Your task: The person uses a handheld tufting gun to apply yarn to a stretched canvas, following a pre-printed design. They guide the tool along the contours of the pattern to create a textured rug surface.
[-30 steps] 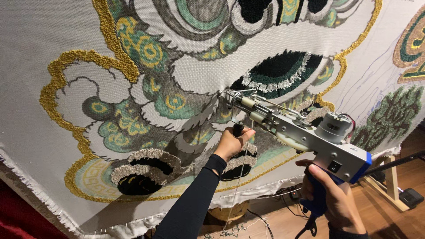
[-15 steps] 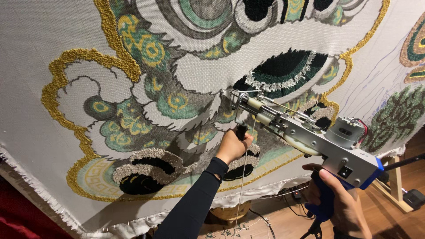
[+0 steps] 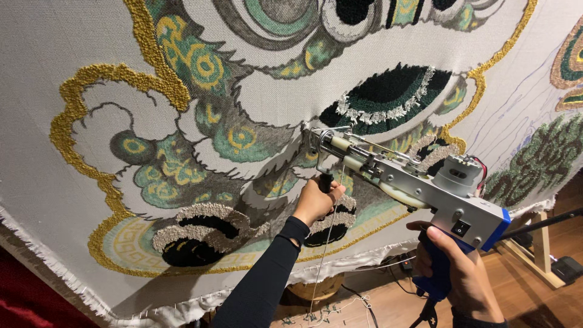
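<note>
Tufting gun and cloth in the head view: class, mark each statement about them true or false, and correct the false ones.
1. The right hand grips the blue handle of the tufting gun. True.
2. The left hand rests flat on the cloth. False: it grips the gun's black front handle.
3. The gun's tip meets the cloth. True.
4. The gold outline is stitched in red yarn. False: it is gold-yellow.

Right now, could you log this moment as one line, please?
left hand: front handle | right hand: blue grip | tufting gun: tip at cloth
</note>
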